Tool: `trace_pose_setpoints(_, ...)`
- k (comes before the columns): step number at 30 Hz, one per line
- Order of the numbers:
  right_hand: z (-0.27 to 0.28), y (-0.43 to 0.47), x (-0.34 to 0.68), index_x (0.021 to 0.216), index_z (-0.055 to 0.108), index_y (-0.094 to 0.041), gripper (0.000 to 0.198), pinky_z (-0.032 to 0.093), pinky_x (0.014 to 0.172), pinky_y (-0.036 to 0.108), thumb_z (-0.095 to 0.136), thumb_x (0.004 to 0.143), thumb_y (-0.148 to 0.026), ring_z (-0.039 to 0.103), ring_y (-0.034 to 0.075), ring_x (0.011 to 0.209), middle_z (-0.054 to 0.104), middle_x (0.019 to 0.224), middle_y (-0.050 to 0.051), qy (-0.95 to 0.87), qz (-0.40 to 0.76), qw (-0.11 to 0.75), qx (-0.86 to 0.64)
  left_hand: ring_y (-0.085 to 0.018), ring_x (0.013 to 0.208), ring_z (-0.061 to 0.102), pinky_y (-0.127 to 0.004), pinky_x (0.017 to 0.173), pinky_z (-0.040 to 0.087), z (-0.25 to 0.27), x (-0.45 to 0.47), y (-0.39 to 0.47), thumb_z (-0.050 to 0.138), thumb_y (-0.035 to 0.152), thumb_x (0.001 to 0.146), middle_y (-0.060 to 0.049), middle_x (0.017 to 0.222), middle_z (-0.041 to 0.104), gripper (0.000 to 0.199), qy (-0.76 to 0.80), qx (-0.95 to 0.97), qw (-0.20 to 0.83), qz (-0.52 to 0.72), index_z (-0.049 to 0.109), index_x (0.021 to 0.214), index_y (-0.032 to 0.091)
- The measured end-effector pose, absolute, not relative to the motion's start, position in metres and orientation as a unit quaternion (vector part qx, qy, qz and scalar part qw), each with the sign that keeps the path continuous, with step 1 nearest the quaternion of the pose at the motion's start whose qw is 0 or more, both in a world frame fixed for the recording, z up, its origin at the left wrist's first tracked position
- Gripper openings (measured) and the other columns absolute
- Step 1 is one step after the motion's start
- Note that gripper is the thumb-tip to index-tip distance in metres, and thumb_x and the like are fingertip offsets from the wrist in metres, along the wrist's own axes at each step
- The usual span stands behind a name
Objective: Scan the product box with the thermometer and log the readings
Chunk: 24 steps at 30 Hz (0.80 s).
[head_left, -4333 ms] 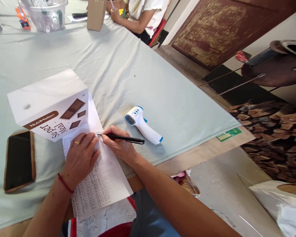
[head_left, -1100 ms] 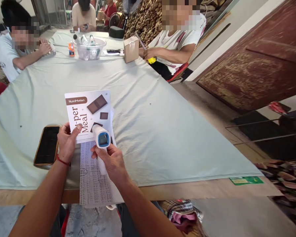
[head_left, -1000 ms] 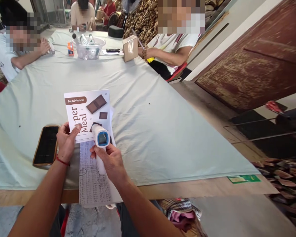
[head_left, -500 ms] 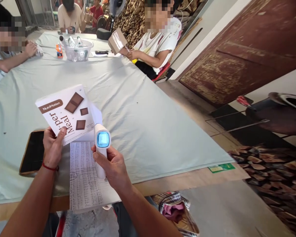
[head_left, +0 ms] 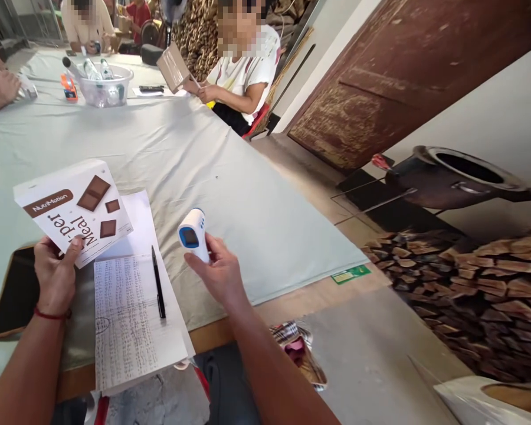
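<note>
My left hand point(head_left: 56, 273) grips a white box point(head_left: 77, 206) printed with brown chocolate pieces and a "NutriMotion" label, tilted above the table. In my right hand point(head_left: 221, 268) is a white and blue infrared thermometer point(head_left: 193, 233), its small screen dark and facing me. Between my hands lies an open notebook point(head_left: 124, 330) filled with handwriting, reaching over the table edge. A black pen point(head_left: 158, 283) rests on its page. A dark tablet-like slab with a tan edge point(head_left: 13, 295) lies beside my left hand, partly covered by it.
A pale cloth covers the table point(head_left: 265, 218). Farther back stand a clear plastic basin point(head_left: 104, 88) with bottles and an orange tape dispenser point(head_left: 69, 87). A person point(head_left: 243, 77) holds a cardboard box at the right side. Stacked firewood point(head_left: 469, 289) and a dark pot point(head_left: 451, 177) are at right.
My right hand has moved the thermometer right, off the notebook, uncovering the pen. Its screen, lit blue before, is now dark. The view has swung right; the white box stays in my left hand.
</note>
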State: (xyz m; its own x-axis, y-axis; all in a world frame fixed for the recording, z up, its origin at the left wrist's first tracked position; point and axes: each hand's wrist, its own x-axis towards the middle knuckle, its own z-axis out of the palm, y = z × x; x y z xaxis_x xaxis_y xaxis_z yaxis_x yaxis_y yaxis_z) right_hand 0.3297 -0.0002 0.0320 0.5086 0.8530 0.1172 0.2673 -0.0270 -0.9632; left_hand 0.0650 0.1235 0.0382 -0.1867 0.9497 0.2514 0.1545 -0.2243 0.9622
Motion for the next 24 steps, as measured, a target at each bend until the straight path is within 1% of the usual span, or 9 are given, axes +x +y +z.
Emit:
trace_pose_setpoints(3, 0.005, 0.002, 0.358, 0.119, 0.071, -0.022, 0.050, 0.054, 0.076, 0.037, 0.073, 0.075, -0.045, 0.062, 0.026, 0.095, 0.061, 0.115, 0.011, -0.450, 0.115, 0.439, -0.769, -0.022, 0.082, 0.065, -0.037, 0.079, 0.055, 0.036, 0.062, 0.125, 0.082, 0.060, 0.069, -0.007, 0.092, 0.072, 0.048, 0.529, 0.553, 0.337, 0.549, 0.070, 0.090, 0.019)
trace_pose_setpoints(6, -0.016, 0.000, 0.375, 0.124, 0.068, -0.023, 0.045, 0.052, 0.075, 0.037, 0.069, 0.083, -0.041, 0.063, 0.027, 0.097, 0.060, 0.115, 0.012, -0.472, 0.044, 0.323, -0.819, -0.022, 0.086, 0.066, -0.035, 0.082, 0.054, 0.034, 0.062, 0.125, 0.082, 0.060, 0.069, -0.007, 0.096, 0.073, 0.048, 0.531, 0.544, 0.343, 0.552, 0.070, 0.092, 0.019)
trace_pose_setpoints(8, -0.020, -0.003, 0.380, 0.124, 0.067, -0.023, 0.042, 0.051, 0.077, 0.037, 0.069, 0.085, -0.038, 0.062, 0.028, 0.097, 0.061, 0.114, 0.013, -0.484, 0.023, 0.279, -0.829, -0.022, 0.090, 0.066, -0.034, 0.083, 0.054, 0.034, 0.062, 0.124, 0.083, 0.057, 0.067, -0.007, 0.100, 0.074, 0.046, 0.521, 0.533, 0.358, 0.562, 0.069, 0.092, 0.020)
trace_pose_setpoints(10, -0.018, -0.003, 0.378, 0.125, 0.067, -0.020, 0.042, 0.049, 0.082, 0.041, 0.069, 0.086, -0.036, 0.060, 0.030, 0.099, 0.062, 0.114, 0.015, -0.495, -0.010, 0.266, -0.827, -0.023, 0.094, 0.067, -0.035, 0.085, 0.054, 0.034, 0.063, 0.122, 0.085, 0.053, 0.065, -0.007, 0.103, 0.074, 0.045, 0.516, 0.518, 0.375, 0.570, 0.069, 0.092, 0.021)
trace_pose_setpoints(13, -0.009, 0.000, 0.362, 0.125, 0.069, -0.020, 0.037, 0.047, 0.089, 0.046, 0.065, 0.090, -0.031, 0.057, 0.032, 0.105, 0.062, 0.117, 0.017, -0.555, -0.057, 0.297, -0.775, -0.026, 0.097, 0.067, -0.037, 0.087, 0.055, 0.034, 0.065, 0.120, 0.086, 0.045, 0.062, -0.007, 0.103, 0.074, 0.045, 0.524, 0.497, 0.390, 0.571, 0.069, 0.095, 0.022)
trace_pose_setpoints(15, -0.006, 0.004, 0.344, 0.124, 0.072, -0.025, 0.032, 0.047, 0.090, 0.044, 0.059, 0.094, -0.025, 0.057, 0.030, 0.104, 0.064, 0.113, 0.014, -0.638, -0.042, 0.312, -0.703, -0.028, 0.098, 0.067, -0.040, 0.089, 0.055, 0.034, 0.066, 0.120, 0.088, 0.040, 0.058, -0.006, 0.101, 0.074, 0.045, 0.525, 0.510, 0.390, 0.559, 0.069, 0.095, 0.022)
trace_pose_setpoints(18, -0.008, 0.009, 0.318, 0.125, 0.072, -0.031, 0.041, 0.047, 0.086, 0.038, 0.052, 0.095, -0.012, 0.057, 0.023, 0.095, 0.065, 0.106, 0.010, -0.739, 0.005, 0.288, -0.609, -0.030, 0.101, 0.066, -0.044, 0.091, 0.055, 0.031, 0.068, 0.120, 0.089, 0.037, 0.057, -0.007, 0.101, 0.071, 0.047, 0.511, 0.553, 0.374, 0.542, 0.066, 0.095, 0.022)
trace_pose_setpoints(21, -0.012, 0.011, 0.305, 0.124, 0.073, -0.033, 0.046, 0.046, 0.081, 0.035, 0.051, 0.094, -0.006, 0.056, 0.021, 0.089, 0.065, 0.101, 0.008, -0.768, 0.007, 0.251, -0.589, -0.030, 0.109, 0.061, -0.045, 0.092, 0.052, 0.026, 0.064, 0.118, 0.086, 0.038, 0.060, -0.009, 0.113, 0.063, 0.059, 0.514, 0.581, 0.274, 0.568, 0.057, 0.108, 0.021)
trace_pose_setpoints(24, -0.012, 0.011, 0.306, 0.110, 0.076, -0.029, 0.032, 0.044, 0.080, 0.034, 0.056, 0.095, -0.009, 0.056, 0.021, 0.089, 0.064, 0.096, 0.007, -0.780, 0.003, 0.224, -0.584, -0.029, 0.112, 0.054, -0.046, 0.091, 0.048, 0.024, 0.056, 0.111, 0.080, 0.035, 0.065, -0.009, 0.118, 0.051, 0.057, 0.491, 0.609, 0.063, 0.620, 0.049, 0.111, 0.021)
